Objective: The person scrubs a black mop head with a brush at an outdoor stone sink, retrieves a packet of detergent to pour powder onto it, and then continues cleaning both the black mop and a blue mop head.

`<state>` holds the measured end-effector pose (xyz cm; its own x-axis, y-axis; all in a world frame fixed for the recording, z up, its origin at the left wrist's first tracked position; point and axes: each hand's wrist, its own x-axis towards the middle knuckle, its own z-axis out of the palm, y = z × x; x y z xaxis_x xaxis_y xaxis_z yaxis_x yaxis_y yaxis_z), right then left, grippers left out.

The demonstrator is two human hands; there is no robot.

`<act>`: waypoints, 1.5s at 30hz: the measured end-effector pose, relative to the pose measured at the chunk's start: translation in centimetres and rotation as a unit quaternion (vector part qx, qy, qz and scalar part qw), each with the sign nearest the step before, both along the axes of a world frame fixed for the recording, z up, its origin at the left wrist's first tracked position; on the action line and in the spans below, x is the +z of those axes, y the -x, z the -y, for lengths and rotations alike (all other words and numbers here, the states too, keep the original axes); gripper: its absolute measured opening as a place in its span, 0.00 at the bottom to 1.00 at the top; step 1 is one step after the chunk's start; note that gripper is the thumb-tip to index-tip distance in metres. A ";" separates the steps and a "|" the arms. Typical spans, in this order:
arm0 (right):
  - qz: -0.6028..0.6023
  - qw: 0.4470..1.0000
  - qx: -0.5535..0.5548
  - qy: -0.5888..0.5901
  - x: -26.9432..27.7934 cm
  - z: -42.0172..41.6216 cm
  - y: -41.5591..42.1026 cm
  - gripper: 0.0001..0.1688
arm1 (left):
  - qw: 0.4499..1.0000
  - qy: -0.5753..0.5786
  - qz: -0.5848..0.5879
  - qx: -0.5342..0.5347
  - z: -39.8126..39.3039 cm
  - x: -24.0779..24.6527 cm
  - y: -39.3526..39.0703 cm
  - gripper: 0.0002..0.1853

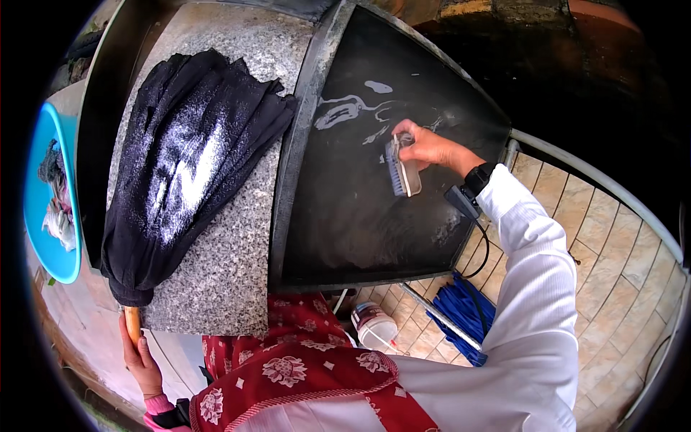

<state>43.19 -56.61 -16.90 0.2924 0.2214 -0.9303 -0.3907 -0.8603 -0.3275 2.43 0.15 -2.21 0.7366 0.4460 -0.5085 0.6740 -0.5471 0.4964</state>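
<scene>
A black cloth mop head (189,162) lies spread on a speckled granite slab, with white foam over its middle. My left hand (141,359) is at the lower left, around the light wooden handle (132,324) that leaves the gathered end of the cloth. My right hand (426,148) holds a scrubbing brush (405,167) by its clear back, its bluish bristles facing left. The brush is over the dark basin (345,216), where water glints on the surface; whether it touches the water I cannot tell.
The granite slab (232,291) meets the basin's raised rim (302,124). A light-blue plastic tub (65,237) with wet cloths stands at far left. Below the basin, a white bucket (377,329) and a blue folded bundle (459,308) are on the tiled floor. A metal rail (604,178) curves at right.
</scene>
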 end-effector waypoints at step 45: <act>0.434 0.859 0.086 -0.260 7.8 -37.9 12.2 0.34 | 0.978 0.204 0.040 -0.016 -2.1 7.2 3.5 0.29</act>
